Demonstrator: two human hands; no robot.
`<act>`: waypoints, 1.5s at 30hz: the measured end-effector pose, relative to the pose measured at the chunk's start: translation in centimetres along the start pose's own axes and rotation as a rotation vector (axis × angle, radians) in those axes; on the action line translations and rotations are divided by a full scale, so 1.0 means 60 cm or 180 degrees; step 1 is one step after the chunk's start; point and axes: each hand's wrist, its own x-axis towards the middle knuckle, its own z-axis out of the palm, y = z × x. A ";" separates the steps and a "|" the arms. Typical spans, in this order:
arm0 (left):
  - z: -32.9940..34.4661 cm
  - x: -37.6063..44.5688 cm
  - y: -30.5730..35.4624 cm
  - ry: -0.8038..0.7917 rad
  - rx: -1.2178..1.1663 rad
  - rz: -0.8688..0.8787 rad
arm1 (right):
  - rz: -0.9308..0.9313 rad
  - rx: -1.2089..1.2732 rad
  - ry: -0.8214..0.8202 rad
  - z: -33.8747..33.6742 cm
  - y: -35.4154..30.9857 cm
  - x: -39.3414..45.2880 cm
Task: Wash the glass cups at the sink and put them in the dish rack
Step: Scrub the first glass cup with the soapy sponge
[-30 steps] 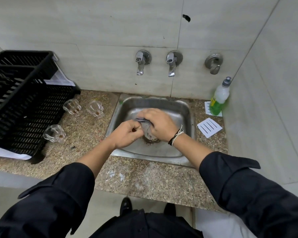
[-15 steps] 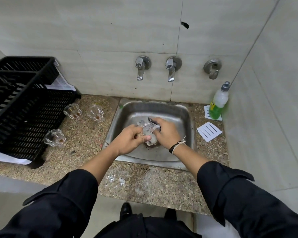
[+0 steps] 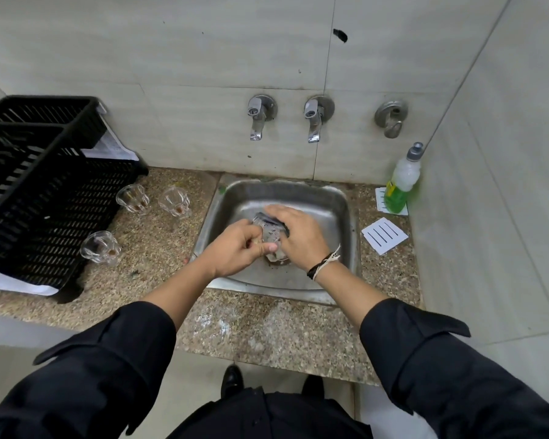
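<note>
over the sink (image 3: 346, 217), head view: left hand (image 3: 235, 251) curls round a glass cup (image 3: 271, 237), thumb across its near side, holding it above the drain so drips fall in the basin. right hand (image 3: 298, 236) lies over the cup from 3 o'clock, fingers bent round a dark scrubbing pad (image 3: 268, 218) pressed on the cup's far side; likely one hand steadies while the other rubs. both hands gripping, then: left the cup, right the pad.

no water seen running from the two taps (image 3: 257, 120), so this reads as the soaping stage, rinse not yet done.

at 9 o'clock of the sink, three more cups (image 3: 100, 248) stand on the granite counter (image 3: 159, 248), brown dregs in them, parked between basin and dish rack (image 3: 45, 198) — probably the waiting queue, close to hand. rack at far 9 o'clock, no cups visible in it; task looks early.

soap bottle (image 3: 401, 182) at 2 o'clock in the corner, near the right hand.
</note>
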 end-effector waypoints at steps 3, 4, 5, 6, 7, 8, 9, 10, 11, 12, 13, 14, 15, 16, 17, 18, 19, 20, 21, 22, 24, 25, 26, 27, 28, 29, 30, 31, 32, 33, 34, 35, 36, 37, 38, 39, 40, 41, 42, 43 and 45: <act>0.009 -0.005 0.005 0.0066 -0.0049 -0.0097 | 0.1243 0.0857 -0.0194 0.002 0.029 0.008; 0.011 -0.006 0.003 0.0084 -0.0078 -0.0105 | 0.1173 0.0688 -0.0121 0.002 0.026 0.007; 0.012 -0.007 0.000 0.0103 -0.0095 -0.0109 | 0.0867 0.0405 -0.0017 0.000 0.016 0.004; 0.012 -0.009 -0.002 0.0113 -0.0103 -0.0116 | 0.0392 0.0084 0.0008 -0.003 0.001 0.003; 0.012 -0.010 -0.003 0.0132 -0.0110 -0.0129 | -0.0139 -0.0271 -0.0047 -0.005 -0.014 0.001; 0.012 -0.011 -0.004 0.0152 -0.0115 -0.0156 | -0.0476 -0.0518 -0.0089 -0.006 -0.022 0.003; 0.013 -0.012 -0.005 0.0172 -0.0117 -0.0172 | -0.0500 -0.0523 -0.0120 -0.006 -0.020 0.006; 0.015 -0.012 -0.005 0.0194 -0.0122 -0.0195 | -0.0208 -0.0302 -0.0148 -0.005 -0.010 0.009; 0.016 -0.013 -0.003 0.0181 -0.0138 -0.0208 | 0.0337 0.0126 -0.0230 -0.004 0.002 0.011; 0.016 -0.015 0.000 0.0148 -0.0160 -0.0220 | 0.0838 0.0451 -0.0388 -0.002 0.015 0.011; 0.016 -0.017 0.002 0.0128 -0.0167 -0.0226 | 0.1196 0.0720 -0.0493 0.003 0.028 0.010; 0.015 -0.017 0.004 0.0117 -0.0113 -0.0227 | 0.1323 0.0783 -0.0432 0.005 0.037 0.009; 0.016 -0.016 0.006 0.0122 -0.0048 -0.0225 | 0.1343 0.0757 -0.0279 0.005 0.041 0.008; 0.016 -0.015 0.010 0.0124 0.0085 -0.0275 | 0.1248 0.0593 -0.0105 0.002 0.040 0.008; 0.018 -0.013 0.013 0.0096 0.0274 -0.0346 | 0.1067 0.0372 0.0020 -0.004 0.034 0.009; 0.019 -0.010 0.020 0.0036 0.0448 -0.0471 | 0.0870 0.0118 0.0089 -0.011 0.028 0.011; 0.022 -0.003 0.026 -0.0011 0.0481 -0.0558 | 0.0655 -0.0131 0.0118 -0.015 0.021 0.015; 0.025 0.003 0.034 -0.0039 0.0334 -0.0611 | 0.0411 -0.0358 0.0099 -0.017 0.010 0.018; 0.029 0.010 0.043 0.0019 0.0088 -0.0633 | 0.0135 -0.0525 0.0070 -0.016 -0.005 0.017; 0.031 0.015 0.052 0.0157 -0.0173 -0.0669 | -0.0141 -0.0590 0.0111 -0.013 -0.021 0.013; 0.032 0.019 0.054 0.0605 -0.0462 -0.0761 | -0.0536 -0.0472 0.0306 -0.012 -0.037 0.007; 0.032 0.019 0.051 0.0812 -0.0523 -0.0754 | -0.0520 -0.0284 0.0422 -0.011 -0.036 0.005; 0.032 0.018 0.049 0.0951 -0.0583 -0.0735 | -0.0270 0.0026 0.0483 -0.010 -0.028 0.004; 0.034 0.018 0.046 0.1071 -0.0637 -0.0712 | 0.0210 0.0481 0.0459 -0.010 -0.025 0.003; 0.034 0.017 0.048 0.1152 -0.0669 -0.0680 | 0.0780 0.0954 0.0359 -0.005 -0.021 0.002; 0.035 0.019 0.050 0.1183 -0.0687 -0.0636 | 0.1286 0.1284 0.0290 0.002 -0.020 0.001; 0.033 0.022 0.053 0.1161 -0.0663 -0.0605 | 0.1590 0.1466 0.0341 0.009 -0.028 -0.003; 0.032 0.027 0.053 0.1111 -0.0605 -0.0586 | 0.1672 0.1470 0.0528 0.014 -0.037 -0.008; 0.029 0.031 0.053 0.1060 -0.0523 -0.0578 | 0.1612 0.1416 0.0751 0.014 -0.048 -0.012; 0.025 0.035 0.052 0.1035 -0.0402 -0.0547 | 0.1390 0.1323 0.0880 0.008 -0.058 -0.013; 0.022 0.036 0.052 0.1014 -0.0278 -0.0465 | 0.0996 0.1156 0.0882 -0.001 -0.064 -0.011; 0.020 0.036 0.054 0.0988 -0.0195 -0.0334 | 0.0535 0.0836 0.0769 -0.011 -0.066 -0.007; 0.019 0.035 0.058 0.0972 -0.0163 -0.0221 | 0.0173 0.0471 0.0618 -0.016 -0.067 -0.001; 0.021 0.033 0.057 0.0988 -0.0184 -0.0185 | 0.0022 0.0268 0.0486 -0.016 -0.061 0.005; 0.024 0.030 0.057 0.1039 -0.0253 -0.0250 | 0.0147 0.0365 0.0396 -0.012 -0.052 0.008; 0.029 0.027 0.053 0.1104 -0.0359 -0.0397 | 0.0479 0.0688 0.0366 -0.009 -0.046 0.008; 0.034 0.025 0.049 0.1157 -0.0476 -0.0548 | 0.0885 0.1003 0.0361 -0.005 -0.042 0.006; 0.039 0.023 0.044 0.1205 -0.0577 -0.0635 | 0.1247 0.1176 0.0412 -0.001 -0.040 0.003; 0.042 0.020 0.040 0.1235 -0.0627 -0.0660 | 0.1379 0.1110 0.0519 0.001 -0.043 -0.003; 0.045 0.017 0.038 0.1249 -0.0639 -0.0632 | 0.1294 0.0940 0.0624 0.001 -0.048 -0.010; 0.042 0.012 0.048 0.1197 -0.0649 -0.0412 | 0.0656 0.0675 0.0643 0.000 -0.059 -0.020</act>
